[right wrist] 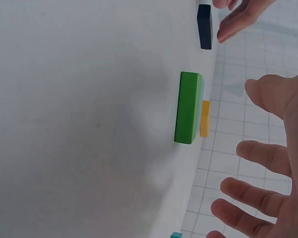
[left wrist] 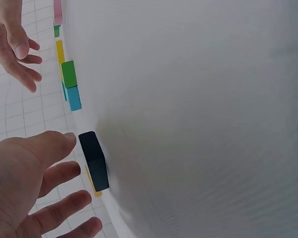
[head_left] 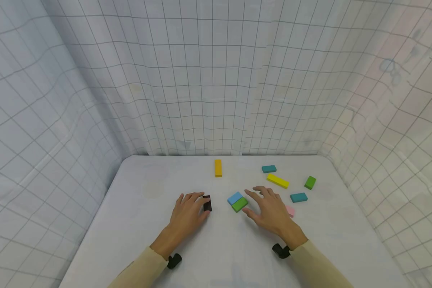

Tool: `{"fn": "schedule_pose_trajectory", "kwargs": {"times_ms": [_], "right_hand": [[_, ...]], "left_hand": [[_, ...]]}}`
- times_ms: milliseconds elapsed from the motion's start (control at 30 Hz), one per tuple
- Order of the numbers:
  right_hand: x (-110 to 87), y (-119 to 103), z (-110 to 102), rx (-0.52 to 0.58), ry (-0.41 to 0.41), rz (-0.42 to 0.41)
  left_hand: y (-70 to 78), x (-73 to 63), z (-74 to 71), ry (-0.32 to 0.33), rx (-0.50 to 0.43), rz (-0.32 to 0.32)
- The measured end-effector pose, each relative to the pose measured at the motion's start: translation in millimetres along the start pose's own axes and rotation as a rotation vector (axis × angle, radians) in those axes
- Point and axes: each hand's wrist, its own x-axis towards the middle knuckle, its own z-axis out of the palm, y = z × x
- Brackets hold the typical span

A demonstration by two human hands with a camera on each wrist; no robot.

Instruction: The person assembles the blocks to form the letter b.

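Note:
My left hand (head_left: 190,209) hovers by a small black block (head_left: 207,204), thumb and forefinger spread at its near side. In the left wrist view the thumb tip stands just beside the black block (left wrist: 94,161), with no fingers curled round it. My right hand (head_left: 271,210) reaches over the table with loosely spread fingers and holds nothing. Just left of its fingertips, a light blue block (head_left: 235,198) and a green block (head_left: 240,205) lie side by side with long sides together. In the right wrist view the green block (right wrist: 187,108) lies apart from the fingers.
An orange block (head_left: 218,168) lies at the back. Toward the right are a yellow block (head_left: 278,181), two teal blocks, one at the back (head_left: 269,169), another green block (head_left: 310,183) and a pink block (head_left: 290,211) partly behind my right hand. Checked white curtains (head_left: 223,80) enclose the white table.

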Motion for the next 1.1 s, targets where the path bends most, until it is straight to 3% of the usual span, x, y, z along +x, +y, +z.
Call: {"fn": "schedule_pose_trajectory", "kwargs": {"times_ms": [300, 833, 1100], "right_hand": [[8.6, -5, 7, 0.014, -0.035, 0.011], [26.5, -18, 26, 0.059, 0.012, -0.075], [33.2, -21, 35, 0.051, 0.027, -0.057]], "left_hand": [[-5.6, 6.6, 4.9, -0.007, -0.036, -0.014], [-6.0, 11.8, 4.5, -0.047, -0.090, -0.051], [-6.8, 13.5, 6.4, -0.061, -0.085, -0.062]]}}
